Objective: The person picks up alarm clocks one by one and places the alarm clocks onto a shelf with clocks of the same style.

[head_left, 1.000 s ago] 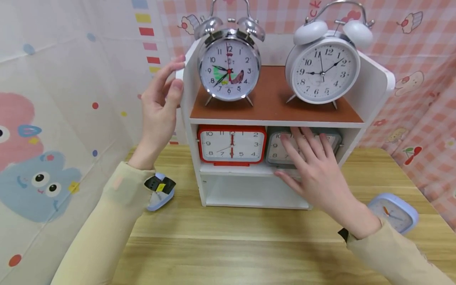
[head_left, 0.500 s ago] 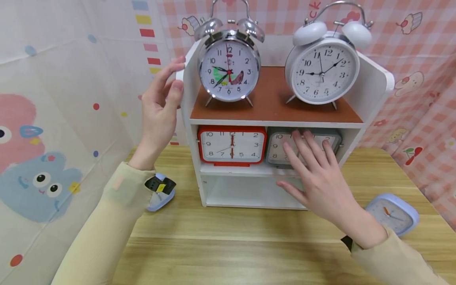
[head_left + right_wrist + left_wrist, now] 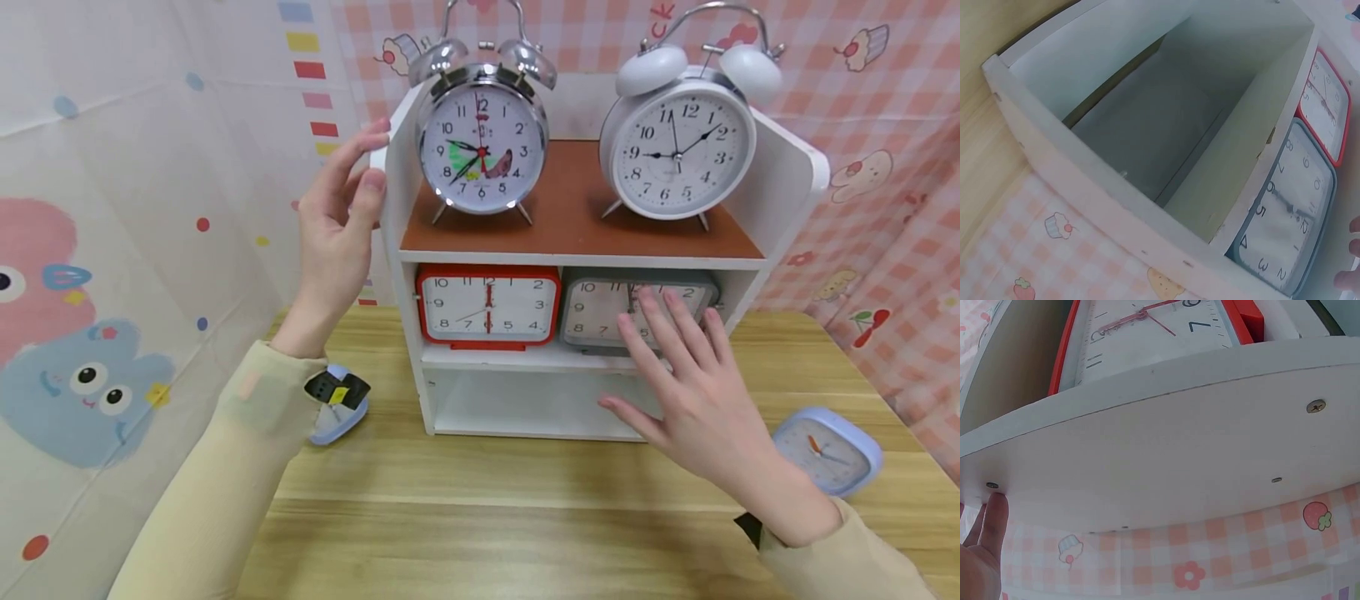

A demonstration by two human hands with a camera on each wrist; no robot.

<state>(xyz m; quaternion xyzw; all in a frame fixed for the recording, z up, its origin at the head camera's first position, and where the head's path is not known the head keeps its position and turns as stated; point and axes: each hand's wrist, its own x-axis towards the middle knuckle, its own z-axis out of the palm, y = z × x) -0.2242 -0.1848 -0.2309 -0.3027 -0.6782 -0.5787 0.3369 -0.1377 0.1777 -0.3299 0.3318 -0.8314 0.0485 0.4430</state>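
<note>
Left hand (image 3: 337, 221): relaxed against shelf (image 3: 585, 257) | Right hand (image 3: 696, 402): fingers spread before grey clock (image 3: 596, 310) | Risk: jolting shelf could topple silver clock (image 3: 482, 150)

Right grip (image 3: 697, 408) now lower and farther right

shelf (image 3: 585, 259) on table (image 3: 480, 525) | alarm clocks (image 3: 482, 179) atop | clock pair (image 3: 591, 308) inside | another clock (image 3: 828, 454) right

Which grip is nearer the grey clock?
The right grip: it is in front of the grey clock. The left grip is farther off, at the shelf's upper left edge.
</note>
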